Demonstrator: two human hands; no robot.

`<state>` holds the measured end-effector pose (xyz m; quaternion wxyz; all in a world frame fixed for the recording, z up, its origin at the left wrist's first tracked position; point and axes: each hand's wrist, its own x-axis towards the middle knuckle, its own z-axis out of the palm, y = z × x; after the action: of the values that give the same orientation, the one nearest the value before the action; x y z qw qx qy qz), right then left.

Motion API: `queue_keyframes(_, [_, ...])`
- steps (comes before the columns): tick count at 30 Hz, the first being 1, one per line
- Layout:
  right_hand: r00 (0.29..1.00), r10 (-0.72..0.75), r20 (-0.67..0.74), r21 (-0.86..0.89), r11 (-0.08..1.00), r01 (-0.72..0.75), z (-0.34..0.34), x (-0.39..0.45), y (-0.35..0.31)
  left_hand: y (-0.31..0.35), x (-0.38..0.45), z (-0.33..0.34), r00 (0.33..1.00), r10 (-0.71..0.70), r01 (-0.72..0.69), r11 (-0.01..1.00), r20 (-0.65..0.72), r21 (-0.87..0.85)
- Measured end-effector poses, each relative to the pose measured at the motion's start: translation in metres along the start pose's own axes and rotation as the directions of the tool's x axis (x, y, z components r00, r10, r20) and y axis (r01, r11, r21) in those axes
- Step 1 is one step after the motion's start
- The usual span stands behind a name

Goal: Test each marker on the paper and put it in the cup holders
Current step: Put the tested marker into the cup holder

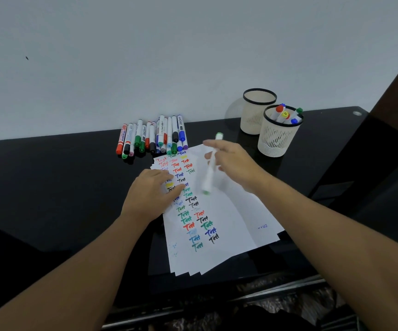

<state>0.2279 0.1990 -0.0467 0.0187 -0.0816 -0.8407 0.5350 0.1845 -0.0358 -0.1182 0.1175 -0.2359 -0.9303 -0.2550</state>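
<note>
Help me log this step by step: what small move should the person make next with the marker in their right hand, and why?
Probably bring the tip down and write on the white paper. The right hand holds the white green-tipped marker above the sheet, blurred, its green end pointing down, while the left hand presses the paper flat. Whether it has been tested already cannot be told; if so, it goes into the cream mesh cup holding markers.

Glossy black table (50, 187), matt white paper (229, 235) (several sheets), perforated plastic cup holders (276, 142)

Left hand (153, 191) flat, fingers straight, palm down. Right hand (235, 163) raised, fingers curled in grip, blurred.
</note>
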Motion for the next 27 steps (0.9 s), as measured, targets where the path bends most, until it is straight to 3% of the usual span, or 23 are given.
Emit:
queue_keyframes(3, [1.0, -0.025, 0.006, -0.087, 0.996, 0.026, -0.014, -0.005, 0.001, -0.001, 0.0, 0.001, 1.0, 0.005, -0.005, 1.0, -0.005, -0.005])
queue_keyframes(6, [0.991, -0.101, -0.092, -0.208, 0.975, 0.08, -0.021, -0.01, 0.005, -0.002, 0.0, 0.002, 1.0, 0.004, -0.004, 1.0, -0.004, -0.003])
queue_keyframes(9, [0.973, -0.135, -0.188, -0.161, 0.981, 0.106, -0.027, -0.016, 0.003, -0.002, 0.0, 0.002, 1.0, 0.006, -0.006, 1.0, -0.003, -0.003])
queue_keyframes(14, [0.848, -0.339, -0.407, -0.373, 0.909, 0.185, -0.05, -0.019, -0.011, -0.001, 0.001, 0.003, 1.0, -0.001, 0.001, 1.0, -0.005, 0.001])
queue_keyframes(18, [0.773, -0.37, -0.515, -0.318, 0.92, 0.228, -0.076, -0.012, -0.024, -0.002, 0.0, 0.004, 1.0, -0.002, 0.002, 1.0, -0.012, -0.006])
queue_keyframes(21, [0.74, -0.375, -0.559, -0.37, 0.911, 0.182, -0.103, -0.001, -0.031, -0.002, 0.001, 0.004, 1.0, 0.004, -0.005, 1.0, -0.015, -0.004])
queue_keyframes(27, [0.757, -0.262, -0.599, -0.386, 0.922, 0.015, -0.138, 0.02, -0.024, -0.001, 0.0, 0.003, 1.0, 0.001, -0.001, 1.0, -0.018, -0.013])
